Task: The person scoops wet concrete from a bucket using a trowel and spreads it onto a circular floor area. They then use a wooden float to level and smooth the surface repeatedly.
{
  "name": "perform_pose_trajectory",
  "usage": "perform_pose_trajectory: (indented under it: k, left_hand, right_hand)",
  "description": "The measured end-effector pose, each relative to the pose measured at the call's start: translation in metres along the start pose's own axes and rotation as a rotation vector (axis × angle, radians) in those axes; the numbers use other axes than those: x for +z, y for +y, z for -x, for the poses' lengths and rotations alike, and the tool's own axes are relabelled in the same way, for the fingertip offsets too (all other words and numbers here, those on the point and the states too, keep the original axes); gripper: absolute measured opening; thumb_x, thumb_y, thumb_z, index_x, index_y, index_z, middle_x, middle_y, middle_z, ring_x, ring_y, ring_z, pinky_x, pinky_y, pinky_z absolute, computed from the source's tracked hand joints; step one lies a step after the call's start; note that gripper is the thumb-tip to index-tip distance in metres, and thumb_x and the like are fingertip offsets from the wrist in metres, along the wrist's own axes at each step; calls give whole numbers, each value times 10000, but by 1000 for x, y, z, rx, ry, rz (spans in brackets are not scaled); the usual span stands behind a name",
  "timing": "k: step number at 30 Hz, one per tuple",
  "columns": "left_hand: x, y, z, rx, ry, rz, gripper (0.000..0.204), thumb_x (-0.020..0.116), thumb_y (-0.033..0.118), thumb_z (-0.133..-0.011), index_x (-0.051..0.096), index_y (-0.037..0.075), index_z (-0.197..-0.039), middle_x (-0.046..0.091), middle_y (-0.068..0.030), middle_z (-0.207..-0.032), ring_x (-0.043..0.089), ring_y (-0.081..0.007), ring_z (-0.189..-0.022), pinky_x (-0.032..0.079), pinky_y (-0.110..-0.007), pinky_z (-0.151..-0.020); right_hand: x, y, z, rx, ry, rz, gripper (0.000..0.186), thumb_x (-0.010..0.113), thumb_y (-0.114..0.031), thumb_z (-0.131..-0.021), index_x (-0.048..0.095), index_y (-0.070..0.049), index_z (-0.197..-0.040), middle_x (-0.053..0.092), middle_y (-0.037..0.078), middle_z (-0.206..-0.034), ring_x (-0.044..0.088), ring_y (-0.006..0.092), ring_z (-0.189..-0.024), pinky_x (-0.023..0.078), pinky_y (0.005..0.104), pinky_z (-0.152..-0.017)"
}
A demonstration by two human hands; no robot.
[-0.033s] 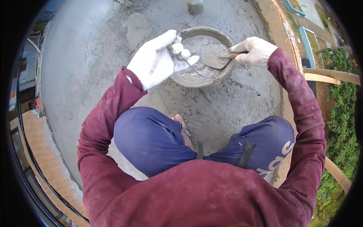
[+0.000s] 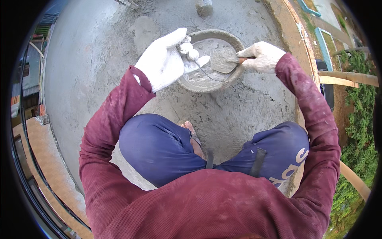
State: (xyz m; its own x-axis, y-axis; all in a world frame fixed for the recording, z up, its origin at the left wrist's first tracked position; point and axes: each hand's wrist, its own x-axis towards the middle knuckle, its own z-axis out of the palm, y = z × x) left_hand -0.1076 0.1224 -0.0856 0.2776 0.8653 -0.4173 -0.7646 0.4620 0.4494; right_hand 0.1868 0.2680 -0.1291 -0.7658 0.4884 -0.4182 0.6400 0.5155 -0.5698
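Note:
My right hand [image 2: 266,57], in a white glove, is closed round the brownish handle of a trowel [image 2: 223,60]. The trowel's blade is coated in grey mortar and lies over the wet mortar [image 2: 205,75] in a round tub [image 2: 234,39]. At the tub's left side, my left hand [image 2: 161,61] is also gloved, with its fingers curled in and its thumb side raised. A thin dark wire [image 2: 207,74] runs from those curled fingers to the tub's near right rim. I cannot tell whether it is fixed to the tub.
Under the tub spreads a rough grey cement floor [image 2: 95,59]. A short cement-covered block [image 2: 204,8] stands beyond the tub. My bent knees and a sandalled foot [image 2: 191,129] are close on the near side. Bamboo poles [image 2: 350,78] and green plants [image 2: 360,119] lie past the right edge.
My right hand and the trowel have shifted slightly left, the blade now lying more over the tub's middle. My left hand has barely moved.

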Motion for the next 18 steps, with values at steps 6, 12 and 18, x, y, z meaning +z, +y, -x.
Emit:
perform_pose_trajectory:
  k: [6,12,18]
  left_hand:
    - [36,4,28,16,214,-133,331,601,356,-1086,601,45,-972,554,-37,-749,649,-266,-770,485,-591,-1124]
    - [42,7,73,93,267,-274,581,543,557,-1076,613,-19,-1098,578,-33,-748,683,-256,-792,538,-580,-1055]
    - [18,8,85,148,402,-296,699,525,642,-1049,573,-48,-1147,601,-59,-804,650,-254,-771,559,-561,-1031]
  right_hand:
    - [36,7,5,-143,26,-105,386,658,-293,-923,739,-73,-1230,767,175,-1138,715,342,-1076,539,406,-963]
    - [41,-15,34,-167,85,-314,440,699,-209,-933,708,-53,-1344,787,144,-1162,735,235,-1033,552,341,-950]
    - [57,-15,18,-293,109,-348,449,708,-236,-942,697,-62,-1356,782,160,-1154,745,269,-1076,551,343,-977]
